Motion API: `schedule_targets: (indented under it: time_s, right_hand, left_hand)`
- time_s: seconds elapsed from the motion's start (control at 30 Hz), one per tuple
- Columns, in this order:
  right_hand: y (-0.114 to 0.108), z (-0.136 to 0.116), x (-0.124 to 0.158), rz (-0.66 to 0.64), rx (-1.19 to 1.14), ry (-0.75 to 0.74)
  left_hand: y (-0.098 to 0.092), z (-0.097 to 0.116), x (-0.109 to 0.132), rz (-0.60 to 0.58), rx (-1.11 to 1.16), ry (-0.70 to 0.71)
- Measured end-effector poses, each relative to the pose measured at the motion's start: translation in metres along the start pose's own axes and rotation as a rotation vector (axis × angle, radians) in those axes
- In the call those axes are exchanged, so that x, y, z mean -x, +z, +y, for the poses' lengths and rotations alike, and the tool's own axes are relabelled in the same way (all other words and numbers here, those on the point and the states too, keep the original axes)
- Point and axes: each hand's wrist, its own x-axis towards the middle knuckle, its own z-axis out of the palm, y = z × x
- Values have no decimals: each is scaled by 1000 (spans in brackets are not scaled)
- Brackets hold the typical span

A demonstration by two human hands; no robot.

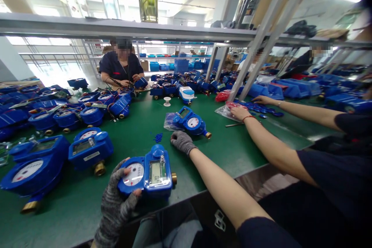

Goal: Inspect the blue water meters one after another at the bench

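My left hand (114,197), in a grey fingerless glove, grips a blue water meter (147,174) near the table's front edge. Its white dial and lit display face up, and a brass fitting points right. My right hand (182,142), gloved too, rests low over the table with its fingers curled down; their tips are hidden. Just left of it lies a small pile of blue bits (158,137). Beyond it, another blue water meter (192,123) lies beside a clear plastic bag (172,121).
More meters (91,149) stand on the left, with wired ones behind them. A white spool (166,101) sits mid-table. At right, a co-worker's hands (240,113) reach over a bag and blue discs (271,111). Another person (122,66) works opposite. A shelf (174,31) with bottles crosses above.
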Motion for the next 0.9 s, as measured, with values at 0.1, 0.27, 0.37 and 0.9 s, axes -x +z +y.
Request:
schedule_targets:
  time_s: [0.1,0.27,0.37,0.9]
  right_hand:
    - [-5,-3,7,40,-62,32]
    - [-21,-14,80,256,-367,20]
    - [-25,-35,142,377,-630,-9]
    - [-15,-38,179,366,-733,141]
  left_hand:
    - [4,5,4,50,-119,-7]
    - [21,21,15,216,-330,7]
    - [27,26,18,233,-354,10]
    - [11,21,-1,117,45,-146]
